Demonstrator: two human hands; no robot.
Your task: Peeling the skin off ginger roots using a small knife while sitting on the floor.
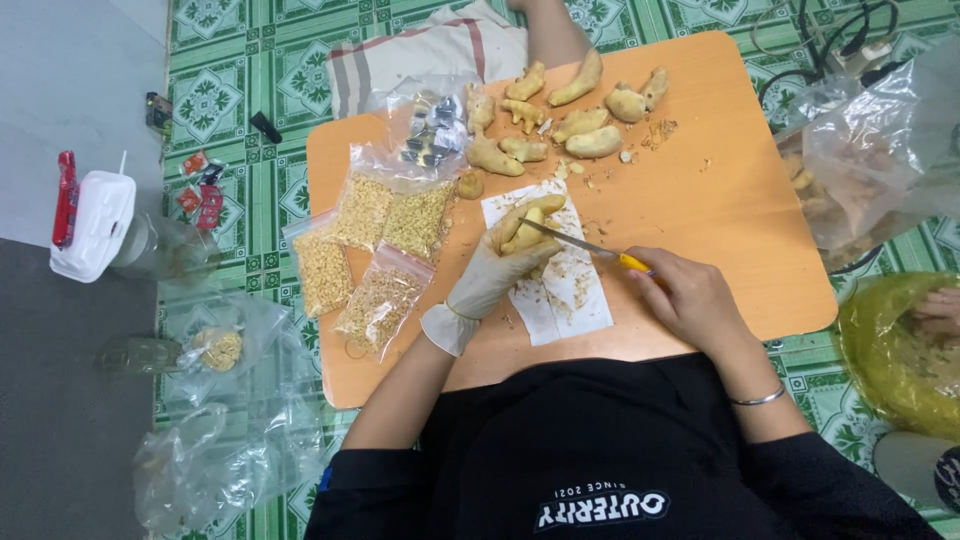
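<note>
A piece of ginger (530, 228) is gripped in the gloved left hand (497, 265) above a white paper sheet (560, 290) spread on a low orange table (720, 200). The root is wrapped by the curled fingers, its knobbly upper end left showing above them. It is pale yellow-tan, lumpy and branched, with parts of its surface looking scraped. A knife (590, 247) with a yellow handle is clasped in the bare right hand (690, 298), the thin blade laid against the ginger's right side. Peelings are scattered over the paper and the tabletop.

More ginger roots (575, 110) are piled at the table's far edge, well apart from the hands. Clear bags of chopped pieces (385, 245) are laid at the table's left side, beside the gloved hand. Another person's hand (938, 310) is seen at the far right, in a yellow plastic bag (880, 350).
</note>
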